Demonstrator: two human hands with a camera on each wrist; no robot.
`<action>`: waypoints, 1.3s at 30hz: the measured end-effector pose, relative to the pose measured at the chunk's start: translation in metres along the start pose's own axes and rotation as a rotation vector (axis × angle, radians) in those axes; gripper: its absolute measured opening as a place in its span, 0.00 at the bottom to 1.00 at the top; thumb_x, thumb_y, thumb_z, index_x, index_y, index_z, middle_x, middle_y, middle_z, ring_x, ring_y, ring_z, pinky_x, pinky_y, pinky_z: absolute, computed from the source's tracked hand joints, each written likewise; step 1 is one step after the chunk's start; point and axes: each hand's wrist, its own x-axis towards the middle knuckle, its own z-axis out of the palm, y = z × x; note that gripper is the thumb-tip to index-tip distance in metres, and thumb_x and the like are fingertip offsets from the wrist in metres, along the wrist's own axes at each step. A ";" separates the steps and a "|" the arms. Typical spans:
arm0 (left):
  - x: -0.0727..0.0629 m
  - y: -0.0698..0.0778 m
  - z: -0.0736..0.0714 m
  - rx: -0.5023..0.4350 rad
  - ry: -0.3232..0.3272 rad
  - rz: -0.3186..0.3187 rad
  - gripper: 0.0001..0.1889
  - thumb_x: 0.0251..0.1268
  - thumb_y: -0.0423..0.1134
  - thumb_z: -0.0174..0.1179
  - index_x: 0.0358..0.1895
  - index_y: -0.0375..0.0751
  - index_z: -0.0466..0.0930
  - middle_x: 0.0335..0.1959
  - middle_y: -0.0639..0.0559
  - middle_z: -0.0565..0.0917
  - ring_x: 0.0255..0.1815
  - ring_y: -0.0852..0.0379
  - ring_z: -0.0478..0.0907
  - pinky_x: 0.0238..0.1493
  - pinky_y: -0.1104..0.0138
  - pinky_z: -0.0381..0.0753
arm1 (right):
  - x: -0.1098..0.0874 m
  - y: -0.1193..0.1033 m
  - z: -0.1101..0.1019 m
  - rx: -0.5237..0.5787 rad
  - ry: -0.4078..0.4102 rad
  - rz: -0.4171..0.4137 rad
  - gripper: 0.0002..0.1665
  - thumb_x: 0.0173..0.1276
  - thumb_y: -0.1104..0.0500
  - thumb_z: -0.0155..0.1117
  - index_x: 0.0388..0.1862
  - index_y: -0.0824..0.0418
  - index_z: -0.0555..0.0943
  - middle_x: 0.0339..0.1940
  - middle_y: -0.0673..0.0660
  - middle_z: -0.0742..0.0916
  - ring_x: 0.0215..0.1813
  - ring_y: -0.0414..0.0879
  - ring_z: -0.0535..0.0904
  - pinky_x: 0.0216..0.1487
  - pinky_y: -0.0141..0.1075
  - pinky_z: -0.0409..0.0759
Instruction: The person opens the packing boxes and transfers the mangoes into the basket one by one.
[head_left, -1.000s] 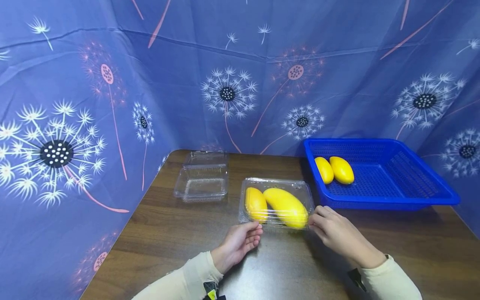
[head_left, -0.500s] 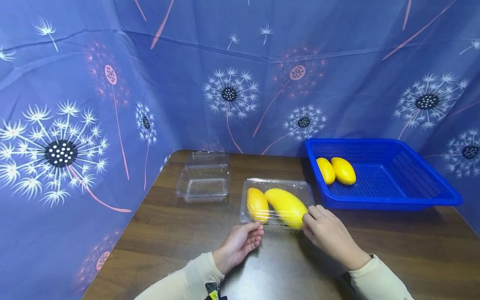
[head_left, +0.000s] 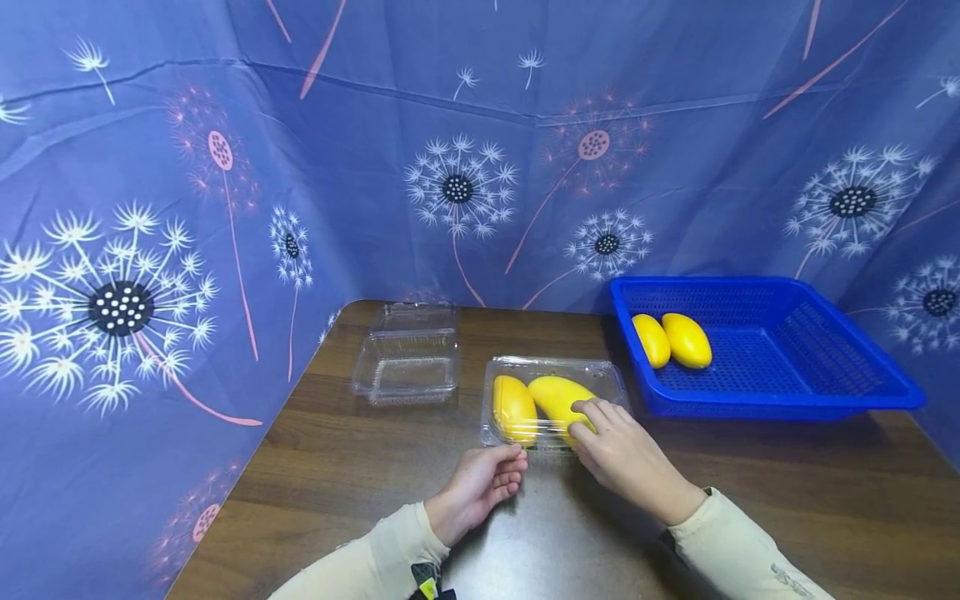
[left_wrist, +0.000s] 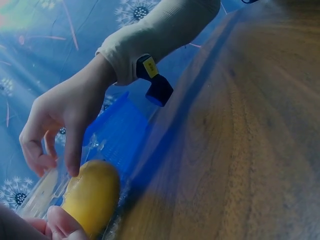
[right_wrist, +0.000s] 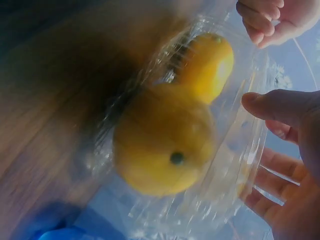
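In the head view a clear plastic clamshell box [head_left: 551, 363] with its lid down lies mid-table. Inside it are two yellow mangoes, a left one [head_left: 514, 408] and a larger right one [head_left: 553, 395]. My left hand [head_left: 478, 483] pinches the front edge between thumb and curled fingers. Over the lid's front right part, my right hand [head_left: 630, 454] rests with spread, slightly bent fingers, covering part of the larger mango. The right wrist view has the near mango [right_wrist: 162, 145] blurred, with thumb and fingers apart at the lid. Fingertip contact is partly hidden.
A blue perforated basket [head_left: 765, 400] stands at the back right, holding two more mangoes [head_left: 686, 340] at its left end. An open clear box [head_left: 408, 392] lies at the back left. Patterned blue cloth [head_left: 480, 108] hangs behind the wooden table [head_left: 315, 483].
My right hand has moved left from the box's front right corner along the front edge, onto the lid above the larger mango. My left hand keeps its place.
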 end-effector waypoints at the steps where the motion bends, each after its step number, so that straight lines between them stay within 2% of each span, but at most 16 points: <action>1: 0.000 0.000 0.000 0.000 -0.001 -0.001 0.06 0.65 0.37 0.59 0.37 0.38 0.82 0.23 0.58 0.83 0.22 0.67 0.75 0.27 0.76 0.78 | 0.002 -0.001 0.001 0.004 -0.004 -0.004 0.16 0.46 0.64 0.73 0.33 0.59 0.77 0.43 0.61 0.83 0.45 0.56 0.80 0.45 0.47 0.81; 4: 0.001 0.001 -0.001 -0.001 -0.005 -0.002 0.06 0.65 0.38 0.59 0.37 0.39 0.81 0.23 0.58 0.83 0.22 0.67 0.75 0.27 0.76 0.77 | 0.007 -0.004 0.004 0.014 -0.025 -0.010 0.14 0.49 0.62 0.71 0.34 0.59 0.77 0.45 0.62 0.83 0.47 0.56 0.80 0.48 0.48 0.82; 6: 0.001 0.001 -0.001 -0.001 -0.007 -0.002 0.06 0.65 0.38 0.59 0.36 0.39 0.81 0.23 0.58 0.83 0.22 0.67 0.75 0.27 0.76 0.77 | 0.010 -0.006 0.007 0.017 -0.031 -0.021 0.10 0.55 0.60 0.68 0.34 0.59 0.77 0.45 0.61 0.83 0.47 0.56 0.80 0.49 0.48 0.82; 8: 0.001 0.001 -0.001 -0.001 -0.009 -0.003 0.06 0.65 0.38 0.59 0.36 0.39 0.81 0.22 0.58 0.82 0.21 0.67 0.75 0.27 0.77 0.77 | 0.014 -0.007 0.010 0.016 -0.030 -0.039 0.05 0.64 0.59 0.59 0.35 0.60 0.77 0.45 0.61 0.83 0.47 0.55 0.80 0.51 0.47 0.81; 9: 0.001 0.002 -0.001 -0.001 -0.010 -0.003 0.06 0.65 0.38 0.59 0.36 0.39 0.81 0.22 0.58 0.82 0.21 0.67 0.74 0.27 0.77 0.77 | 0.015 -0.008 0.011 0.014 -0.024 -0.050 0.07 0.68 0.58 0.54 0.35 0.60 0.77 0.45 0.61 0.83 0.47 0.55 0.80 0.50 0.46 0.82; 11: 0.001 0.002 -0.001 0.001 -0.012 -0.005 0.06 0.65 0.38 0.59 0.36 0.39 0.81 0.22 0.59 0.82 0.21 0.67 0.74 0.27 0.77 0.77 | 0.018 -0.010 0.014 0.002 -0.009 -0.073 0.17 0.75 0.57 0.41 0.36 0.61 0.78 0.45 0.61 0.83 0.46 0.54 0.80 0.50 0.45 0.82; 13: 0.001 0.002 -0.001 0.002 -0.014 -0.005 0.05 0.65 0.38 0.59 0.36 0.39 0.81 0.22 0.59 0.82 0.21 0.67 0.74 0.27 0.77 0.77 | 0.021 -0.012 0.017 -0.008 -0.005 -0.094 0.24 0.78 0.57 0.31 0.36 0.62 0.78 0.45 0.60 0.83 0.46 0.53 0.80 0.50 0.44 0.82; 20: 0.001 0.002 -0.002 0.011 -0.010 0.003 0.05 0.64 0.37 0.59 0.34 0.40 0.81 0.21 0.59 0.82 0.20 0.68 0.74 0.26 0.77 0.76 | 0.027 -0.020 0.025 -0.060 -0.025 -0.162 0.28 0.77 0.61 0.25 0.36 0.62 0.78 0.46 0.60 0.84 0.48 0.53 0.81 0.51 0.42 0.83; 27: 0.002 0.000 -0.001 0.022 -0.017 0.013 0.06 0.63 0.38 0.59 0.35 0.39 0.81 0.23 0.58 0.82 0.21 0.68 0.73 0.26 0.78 0.75 | 0.031 -0.026 0.029 -0.100 0.010 -0.168 0.33 0.80 0.62 0.21 0.35 0.61 0.79 0.43 0.60 0.85 0.46 0.54 0.83 0.47 0.43 0.85; 31: 0.002 0.001 -0.001 0.028 -0.010 0.015 0.05 0.63 0.38 0.59 0.35 0.40 0.81 0.23 0.57 0.82 0.21 0.67 0.73 0.26 0.78 0.76 | 0.032 -0.026 0.030 -0.101 0.033 -0.187 0.30 0.80 0.62 0.24 0.34 0.61 0.78 0.41 0.60 0.85 0.44 0.54 0.83 0.46 0.42 0.85; 34: 0.002 0.002 -0.001 0.034 -0.006 0.020 0.06 0.63 0.37 0.59 0.35 0.39 0.81 0.23 0.57 0.82 0.21 0.67 0.73 0.25 0.78 0.76 | 0.034 -0.026 0.030 -0.087 0.047 -0.200 0.19 0.78 0.63 0.38 0.35 0.62 0.78 0.41 0.61 0.86 0.44 0.54 0.83 0.45 0.43 0.85; 36: 0.002 0.002 -0.001 0.037 -0.007 0.024 0.06 0.63 0.37 0.59 0.36 0.38 0.81 0.23 0.57 0.82 0.21 0.67 0.73 0.25 0.78 0.76 | 0.035 -0.025 0.030 -0.078 0.058 -0.206 0.05 0.71 0.64 0.55 0.35 0.62 0.78 0.41 0.61 0.86 0.43 0.54 0.83 0.45 0.42 0.85; 37: 0.002 0.002 -0.001 0.037 -0.005 0.024 0.06 0.63 0.37 0.59 0.37 0.38 0.81 0.23 0.57 0.82 0.21 0.67 0.73 0.25 0.78 0.76 | 0.035 -0.024 0.030 -0.075 0.065 -0.210 0.02 0.66 0.64 0.63 0.35 0.62 0.78 0.40 0.61 0.87 0.42 0.54 0.83 0.44 0.42 0.85; 39: 0.002 0.002 -0.002 0.035 -0.002 0.018 0.07 0.63 0.37 0.59 0.38 0.37 0.81 0.24 0.56 0.82 0.21 0.67 0.74 0.25 0.78 0.76 | 0.036 -0.023 0.030 -0.063 0.080 -0.213 0.13 0.54 0.62 0.75 0.34 0.62 0.79 0.40 0.60 0.88 0.41 0.53 0.83 0.44 0.42 0.85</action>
